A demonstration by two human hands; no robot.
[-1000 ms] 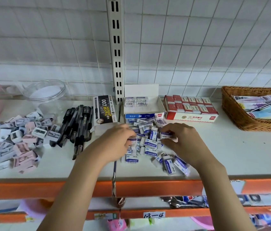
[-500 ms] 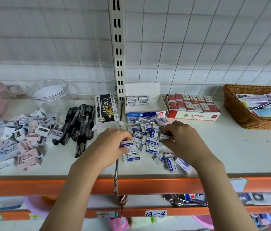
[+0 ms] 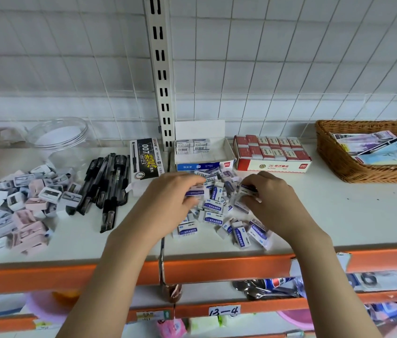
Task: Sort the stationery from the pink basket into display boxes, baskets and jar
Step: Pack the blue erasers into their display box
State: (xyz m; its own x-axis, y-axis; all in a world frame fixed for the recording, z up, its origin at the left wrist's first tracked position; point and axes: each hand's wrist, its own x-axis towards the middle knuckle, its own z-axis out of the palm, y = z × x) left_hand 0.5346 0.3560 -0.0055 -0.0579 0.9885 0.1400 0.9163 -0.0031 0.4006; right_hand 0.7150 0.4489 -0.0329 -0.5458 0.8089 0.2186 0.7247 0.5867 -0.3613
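Both hands are working the eraser pile [image 3: 219,211] on the shelf [image 3: 339,215], left grip [image 3: 170,203] and right grip [image 3: 273,201] seemingly clamping erasers, risking knocking strays off the front edge.

Bare shelf [image 3: 339,211] was left right of the eraser pile [image 3: 219,213]; leftward passage was blocked by pens [image 3: 106,186] and sharpeners [image 3: 19,206], seemingly touching.
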